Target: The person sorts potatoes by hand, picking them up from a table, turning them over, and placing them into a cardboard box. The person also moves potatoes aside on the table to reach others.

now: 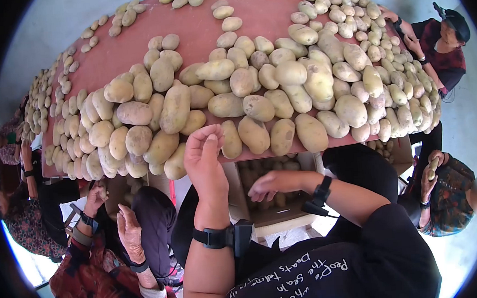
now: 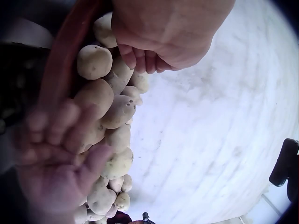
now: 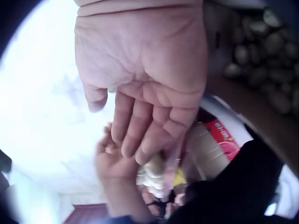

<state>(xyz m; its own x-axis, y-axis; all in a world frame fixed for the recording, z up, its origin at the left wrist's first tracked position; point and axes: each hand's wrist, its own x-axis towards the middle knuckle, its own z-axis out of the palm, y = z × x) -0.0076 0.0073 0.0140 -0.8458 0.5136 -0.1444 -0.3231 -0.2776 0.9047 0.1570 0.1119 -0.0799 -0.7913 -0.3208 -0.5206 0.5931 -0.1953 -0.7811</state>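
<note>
Black shirt [image 1: 344, 273]: white lettering shows on the wearer's front; "The sea in" and "who have" can be read (the other words are harder to make out).
Red label [image 3: 224, 138]: on the side of a carton in the right wrist view, its pale characters too small and soft to read.
Edge potatoes [image 1: 254, 135]: a row lies along the near rim of the red table [image 1: 273, 7], long axes mostly pointing toward the wearer.
Long potato [image 1: 175, 109]: behind that rim, its upper end leaning slightly right.
Crosswise potato [image 1: 214, 70]: farther back, long axis running left to right.
Left hand [image 1: 203, 159]: raised at the table rim beside the potatoes, fingers loosely bent and holding nothing; whether it touches one cannot be told.
Right hand [image 1: 273, 185]: reaches across toward the left, above a box [image 1: 286, 216] of potatoes, fingers relaxed, palm bare in its wrist view.
Wristbands [image 1: 214, 238]: black, one on each of the wearer's forearms.
</note>
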